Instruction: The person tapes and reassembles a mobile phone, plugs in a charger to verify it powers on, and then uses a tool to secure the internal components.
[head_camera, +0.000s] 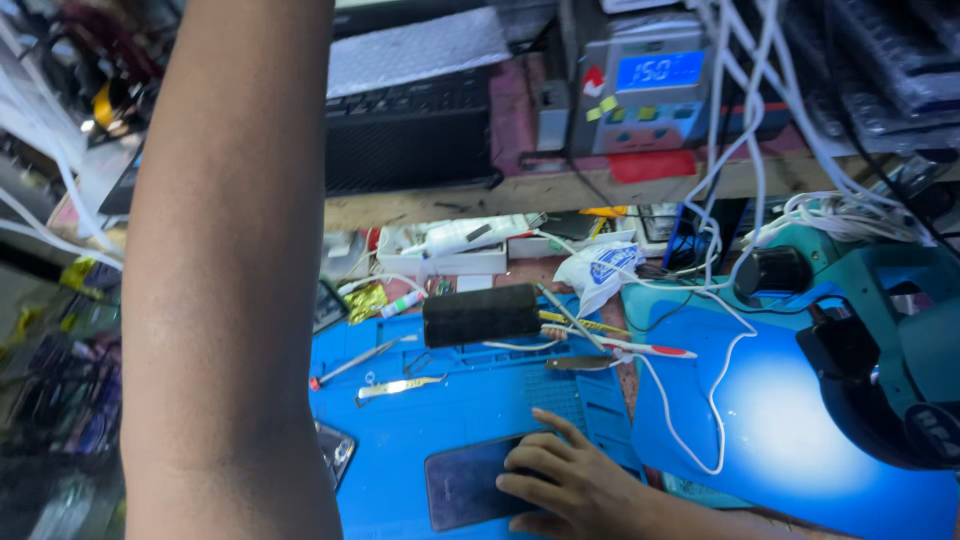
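Blue repair mat (470, 400), right hand (565, 480) flat (fingers spread) on dark phone (465, 490), left forearm (225, 270) raised, hand unseen.

Your right hand (565, 480) rests flat on the dark phone (470, 490) lying on the blue mat (480, 400). Your left forearm (225, 270) rises out of view, and 1 black roller (482, 314) lies beyond the phone.

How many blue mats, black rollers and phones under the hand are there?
blue mats: 2
black roller: 1
phone under the right hand: 1
Total: 4
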